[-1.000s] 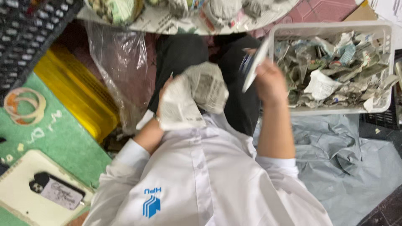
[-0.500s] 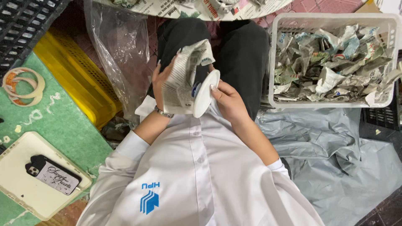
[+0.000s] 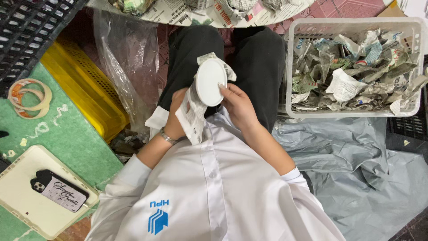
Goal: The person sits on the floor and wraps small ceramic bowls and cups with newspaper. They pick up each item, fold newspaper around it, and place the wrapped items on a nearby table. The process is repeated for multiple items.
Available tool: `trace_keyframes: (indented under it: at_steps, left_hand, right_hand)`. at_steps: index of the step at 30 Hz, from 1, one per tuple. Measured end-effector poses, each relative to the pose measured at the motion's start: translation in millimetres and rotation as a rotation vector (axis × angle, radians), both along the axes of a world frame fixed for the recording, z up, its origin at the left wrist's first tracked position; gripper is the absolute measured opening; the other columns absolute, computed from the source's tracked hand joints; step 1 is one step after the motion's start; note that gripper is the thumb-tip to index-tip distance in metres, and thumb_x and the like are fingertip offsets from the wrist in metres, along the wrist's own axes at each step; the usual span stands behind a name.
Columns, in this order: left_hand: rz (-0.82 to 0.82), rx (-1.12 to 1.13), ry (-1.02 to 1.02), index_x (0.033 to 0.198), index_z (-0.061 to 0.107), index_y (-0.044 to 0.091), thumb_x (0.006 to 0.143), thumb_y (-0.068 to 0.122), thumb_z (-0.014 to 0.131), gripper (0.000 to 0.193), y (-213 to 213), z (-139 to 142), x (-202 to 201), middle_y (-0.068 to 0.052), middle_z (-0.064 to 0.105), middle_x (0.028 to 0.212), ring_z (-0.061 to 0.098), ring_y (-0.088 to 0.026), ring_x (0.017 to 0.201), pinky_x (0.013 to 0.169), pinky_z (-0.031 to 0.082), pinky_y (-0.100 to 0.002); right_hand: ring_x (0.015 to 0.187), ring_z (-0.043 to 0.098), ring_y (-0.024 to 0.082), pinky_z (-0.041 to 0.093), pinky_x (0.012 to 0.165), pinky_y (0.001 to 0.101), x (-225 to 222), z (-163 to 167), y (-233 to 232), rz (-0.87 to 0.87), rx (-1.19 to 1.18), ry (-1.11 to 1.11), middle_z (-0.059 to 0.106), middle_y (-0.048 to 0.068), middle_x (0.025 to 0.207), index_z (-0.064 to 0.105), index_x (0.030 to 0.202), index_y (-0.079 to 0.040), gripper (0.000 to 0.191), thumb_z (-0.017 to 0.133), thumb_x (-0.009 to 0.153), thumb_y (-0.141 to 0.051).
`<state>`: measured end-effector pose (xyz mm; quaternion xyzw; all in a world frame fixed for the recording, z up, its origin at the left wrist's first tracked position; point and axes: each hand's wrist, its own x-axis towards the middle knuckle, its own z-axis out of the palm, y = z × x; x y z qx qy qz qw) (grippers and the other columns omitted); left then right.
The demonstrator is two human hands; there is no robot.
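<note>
My left hand (image 3: 174, 119) holds a sheet of newspaper (image 3: 192, 117) over my lap. My right hand (image 3: 238, 106) presses a white round disc (image 3: 209, 82) against that sheet, fingertips on the disc's right edge. The paper shows behind the disc's top and hangs crumpled below it. Both hands are close together above my black trousers (image 3: 258, 58) and white shirt (image 3: 214, 196).
A clear plastic basket (image 3: 352, 23) of crumpled newspaper bundles sits at the right. A yellow crate (image 3: 80, 91), a clear plastic bag (image 3: 127, 58) and a black crate (image 3: 26, 27) lie left. Tape rolls (image 3: 27, 99), a phone (image 3: 58, 191) on a cream tray (image 3: 22, 209), grey plastic sheeting (image 3: 361, 165).
My right hand came from beside the basket to my lap with the white disc. The disc now lies flat against the newspaper in my left hand.
</note>
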<state>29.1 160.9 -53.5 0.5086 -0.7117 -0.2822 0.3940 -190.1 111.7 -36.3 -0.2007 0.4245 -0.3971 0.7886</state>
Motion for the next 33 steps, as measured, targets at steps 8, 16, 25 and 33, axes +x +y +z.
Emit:
trace_keyframes:
  at_steps: [8, 16, 25, 33]
  left_hand:
    - [0.048, 0.693, 0.767, 0.139, 0.051, 0.0, 0.096, 0.03, 0.057, 0.052, 34, 5, 19, -0.008, 0.064, 0.121, 0.061, -0.015, 0.108, 0.091, 0.052, -0.033]
    - [0.437, 0.759, 0.872, 0.123, 0.067, -0.005, 0.106, 0.022, 0.064, 0.032, 3, -3, 45, -0.007, 0.073, 0.111, 0.067, -0.013, 0.097, 0.088, 0.053, -0.03]
    - [0.673, 0.285, -0.082, 0.161, 0.03, 0.008, 0.098, 0.033, 0.069, 0.078, -2, 24, 61, -0.014, 0.062, 0.133, 0.059, -0.03, 0.121, 0.105, 0.045, -0.044]
    - [-0.103, -0.022, -0.483, 0.152, 0.041, 0.015, 0.059, 0.062, 0.09, 0.115, -31, 41, 1, -0.022, 0.032, 0.157, 0.029, -0.05, 0.144, 0.113, 0.022, -0.068]
  right_hand:
    - [0.091, 0.063, 0.01, 0.05, 0.089, 0.03, 2, -7, 1, -0.133, -0.117, 0.125, 0.071, 0.001, 0.095, 0.069, 0.1, -0.005, 0.016, 0.063, 0.104, -0.019]
    - [0.083, 0.059, 0.005, 0.048, 0.079, 0.0234, -15, -11, -8, -0.102, -0.196, 0.381, 0.07, -0.002, 0.089, 0.071, 0.099, -0.002, 0.019, 0.065, 0.102, -0.02]
    - [0.076, 0.055, 0.007, 0.045, 0.069, 0.026, -22, -9, -12, 0.079, -0.257, 0.793, 0.064, -0.001, 0.081, 0.073, 0.094, 0.001, 0.021, 0.071, 0.099, -0.02]
    - [0.085, 0.064, 0.013, 0.051, 0.075, 0.0289, -8, -34, -9, 0.325, -0.588, 0.875, 0.067, 0.006, 0.092, 0.075, 0.1, 0.001, 0.023, 0.071, 0.098, -0.022]
